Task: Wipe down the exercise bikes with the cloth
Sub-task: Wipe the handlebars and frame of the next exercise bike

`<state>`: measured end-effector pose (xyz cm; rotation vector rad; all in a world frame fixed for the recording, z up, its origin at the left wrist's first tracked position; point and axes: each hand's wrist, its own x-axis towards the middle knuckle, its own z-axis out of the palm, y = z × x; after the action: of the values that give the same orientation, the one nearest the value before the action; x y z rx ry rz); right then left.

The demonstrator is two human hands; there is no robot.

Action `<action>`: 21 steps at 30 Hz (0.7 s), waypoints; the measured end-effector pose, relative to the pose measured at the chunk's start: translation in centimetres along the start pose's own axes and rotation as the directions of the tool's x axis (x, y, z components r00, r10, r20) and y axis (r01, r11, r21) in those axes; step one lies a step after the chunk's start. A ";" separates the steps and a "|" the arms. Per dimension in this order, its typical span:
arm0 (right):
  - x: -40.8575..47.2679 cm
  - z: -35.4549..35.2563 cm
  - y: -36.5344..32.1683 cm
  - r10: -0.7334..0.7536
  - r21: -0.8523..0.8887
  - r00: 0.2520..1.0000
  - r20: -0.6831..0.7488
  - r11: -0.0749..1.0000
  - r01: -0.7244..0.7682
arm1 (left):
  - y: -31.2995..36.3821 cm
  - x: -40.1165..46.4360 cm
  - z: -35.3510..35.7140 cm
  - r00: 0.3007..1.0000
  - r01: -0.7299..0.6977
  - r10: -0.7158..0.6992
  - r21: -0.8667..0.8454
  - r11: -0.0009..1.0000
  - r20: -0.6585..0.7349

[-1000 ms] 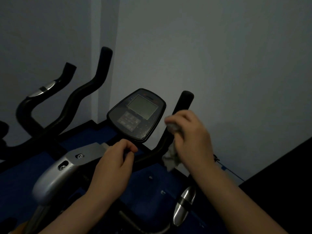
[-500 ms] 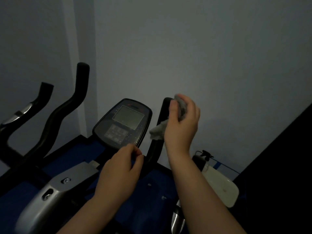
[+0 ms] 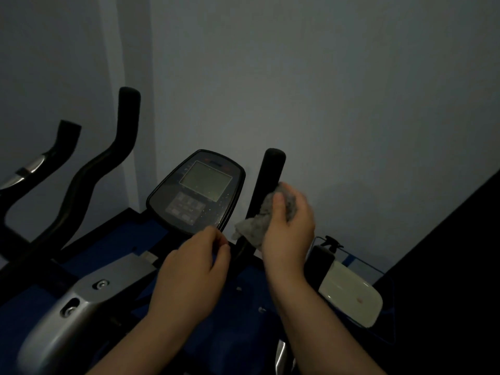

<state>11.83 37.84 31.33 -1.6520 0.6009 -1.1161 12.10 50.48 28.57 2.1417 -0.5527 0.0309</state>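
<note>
Grey and crumpled, the soft cloth (image 3: 266, 216) was held in my right hand (image 3: 288, 231), with the thumb and fingers curled around it, and it was pressed against the black padded right handlebar (image 3: 266, 185) of the exercise bike, a little below the rounded top end of that bar. A loose corner of the cloth hung down to the left of my palm, in front of the bar. My left hand (image 3: 193, 269) was lower, just under the black oval console with a grey screen and a keypad (image 3: 196, 192); its fingers were curled around the dark bar below the console, but the light was weak and I cannot tell how firmly they gripped. The other black curved handlebar (image 3: 100, 169) of this bike rose on the left, and the silver metal frame piece with bolts (image 3: 70, 307) was under my left forearm. Near my right wrist, on the blue floor (image 3: 243, 282), a cream-coloured flat object with a black spray nozzle (image 3: 349, 290) lay close to the pale grey wall (image 3: 324, 90).
</note>
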 end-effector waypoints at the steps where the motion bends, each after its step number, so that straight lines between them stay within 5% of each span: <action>1: 1.0 0.1 -0.6 -0.011 0.026 1.000 -0.009 1.000 0.012 | 0.1 0.0 0.0 1.000 -0.003 0.003 0.013 1.000 0.004; 5: 1.3 1.3 -1.9 -0.044 0.074 0.998 -0.054 0.996 0.048 | -0.2 0.1 0.0 1.000 0.017 -0.017 0.016 1.000 0.006; 9: -1.0 -0.8 -0.3 -0.003 -0.098 0.998 0.068 0.995 0.009 | -0.1 0.1 0.1 1.000 0.016 -0.016 0.035 0.999 0.010; 12: 0.3 -2.0 -2.7 -0.306 -0.155 0.943 0.127 0.933 0.324 | 0.0 0.1 -0.1 1.000 0.009 -0.009 0.034 0.999 0.006; 15: 2.1 -1.1 -4.3 -0.684 -0.380 0.649 0.334 0.532 0.757 | -0.2 -0.2 -0.3 1.000 0.007 -0.007 0.001 1.000 -0.005; 17: 3.5 -0.6 -3.9 -0.738 -0.534 0.464 0.490 0.167 0.829 | -0.4 -0.4 -0.5 1.000 0.009 -0.010 -0.023 1.000 -0.016; 19: 3.9 -0.4 -3.6 -0.698 -0.578 0.391 0.600 -0.041 0.815 | -0.6 -0.6 -0.6 0.999 0.011 -0.013 -0.049 0.999 -0.033; 21: 3.2 -0.5 -2.8 -0.601 -0.568 0.409 0.686 -0.092 0.818 | -0.8 -0.8 -0.7 0.999 0.014 -0.017 -0.070 0.997 -0.035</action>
<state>12.48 36.07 35.10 -3.3303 -0.0596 -1.4027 11.85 51.68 28.19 2.0733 -0.5092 0.0401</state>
